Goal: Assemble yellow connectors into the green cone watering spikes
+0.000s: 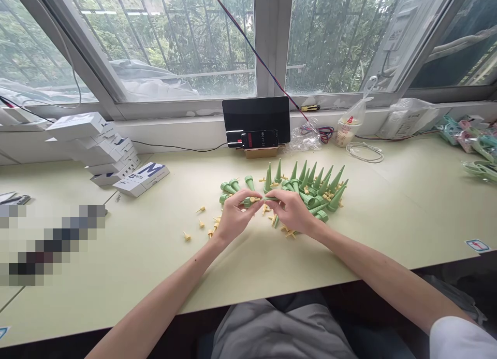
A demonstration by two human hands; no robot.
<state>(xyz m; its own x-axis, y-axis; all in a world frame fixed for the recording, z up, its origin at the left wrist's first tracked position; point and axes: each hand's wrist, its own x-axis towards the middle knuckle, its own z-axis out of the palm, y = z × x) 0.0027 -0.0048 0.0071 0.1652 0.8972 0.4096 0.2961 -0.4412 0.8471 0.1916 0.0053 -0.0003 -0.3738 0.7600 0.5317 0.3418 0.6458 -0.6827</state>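
My left hand (237, 214) is closed in a pinch on a small yellow plastic piece (254, 199). Opposite it, my right hand (291, 210) grips a slim green plastic part (271, 198), mostly covered by the fingers. The fingertips of both hands nearly meet, and whether the two parts touch is hard to see. Behind my right hand several green cone-shaped spikes (334, 180) stand upright among others lying down, with yellow cross-shaped pieces (290, 234) around them. Green ribbed-cap parts (249, 182) lie behind my left hand. Small yellow pieces (187, 236) are scattered to its left.
A phone (261, 139) leans before a black screen (256, 113) at the back. White boxes (142, 179) are stacked at the left. A bagged cup (345, 130), a coiled white cable (365, 153) and wrapped items (481, 167) stand to the right. The table's front edge runs under my forearms.
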